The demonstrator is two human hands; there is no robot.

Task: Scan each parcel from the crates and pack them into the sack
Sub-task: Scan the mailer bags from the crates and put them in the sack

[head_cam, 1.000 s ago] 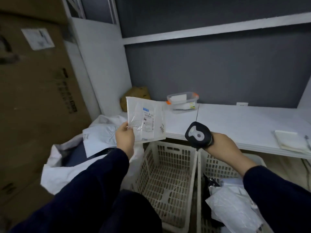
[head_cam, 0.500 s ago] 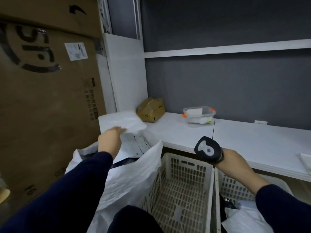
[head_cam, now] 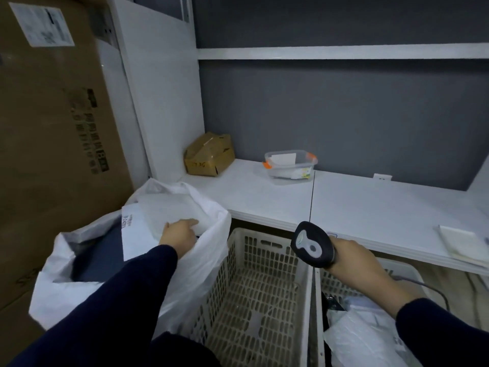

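Lying in the sack [head_cam: 203, 266] mouth at 9 o'clock: flat white parcel [head_cam: 169, 211], probably light, soft, slippery; best pinched at an edge; left hand [head_cam: 180, 231] resting on it, forefinger straight, any pinch beneath impossible to tell; right hand [head_cam: 354, 260] wrapped round the scanner [head_cam: 313, 245] at 3 o'clock; bare crate [head_cam: 267, 233] between; more parcels [head_cam: 365, 340] at 5 o'clock in the right crate [head_cam: 341, 287]; cardboard carton [head_cam: 53, 154] crowding the sack's left.

Two crates [head_cam: 264, 233], one sack [head_cam: 203, 263], one scanner [head_cam: 312, 243].
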